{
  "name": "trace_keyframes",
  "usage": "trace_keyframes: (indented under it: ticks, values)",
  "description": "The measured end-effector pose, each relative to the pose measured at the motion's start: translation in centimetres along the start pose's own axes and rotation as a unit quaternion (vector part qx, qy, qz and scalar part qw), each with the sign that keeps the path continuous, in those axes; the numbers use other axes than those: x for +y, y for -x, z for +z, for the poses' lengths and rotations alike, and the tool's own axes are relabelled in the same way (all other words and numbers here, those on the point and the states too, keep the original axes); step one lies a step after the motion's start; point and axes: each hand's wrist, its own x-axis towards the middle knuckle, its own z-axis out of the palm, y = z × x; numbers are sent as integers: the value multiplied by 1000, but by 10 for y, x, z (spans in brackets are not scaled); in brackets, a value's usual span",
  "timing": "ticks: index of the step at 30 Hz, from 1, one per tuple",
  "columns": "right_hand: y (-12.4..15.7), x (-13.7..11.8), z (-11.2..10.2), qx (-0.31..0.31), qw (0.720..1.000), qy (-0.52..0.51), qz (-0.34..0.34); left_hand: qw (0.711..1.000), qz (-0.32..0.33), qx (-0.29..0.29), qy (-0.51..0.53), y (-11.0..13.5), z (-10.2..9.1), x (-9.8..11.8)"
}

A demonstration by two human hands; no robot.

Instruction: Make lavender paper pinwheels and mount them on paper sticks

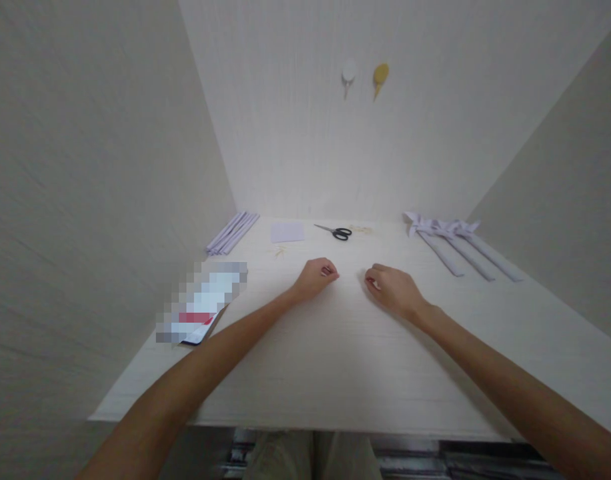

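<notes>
My left hand (315, 277) rests on the pale table (335, 360) with its fingers curled into a loose fist. My right hand (391, 288) lies a short way to its right, fingers also curled under. Nothing shows in either hand. Black-handled scissors (335, 231) lie beyond the hands near the back wall. A small square of pale paper (287, 231) lies left of the scissors. A few thin yellowish rubber bands (280, 251) lie near the paper, and more (361, 229) lie right of the scissors.
A bundle of folded lilac paper strips (232, 233) lies at the back left. Three rolled lilac paper pieces with flared ends (455, 247) lie at the back right. A phone (201, 303) sits at the left edge. Two wall hooks (365, 77) hang above. Walls enclose three sides.
</notes>
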Motion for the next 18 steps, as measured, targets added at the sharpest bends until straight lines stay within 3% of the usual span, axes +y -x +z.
trace_keyframes:
  ticks: [5,9,14,18]
  values:
    - [-39,-30,11,1,996,-62,-66,987,19,-4,-157,-52,-53,-42]
    - [-84,-37,28,17,989,-129,-65,960,38,-79,-266,-85,-87,-73]
    - [-141,-34,48,48,980,-193,-27,927,29,-151,-343,-110,-98,-100]
    - [-166,-30,60,62,965,-255,2,913,44,-170,-367,-117,-99,-107]
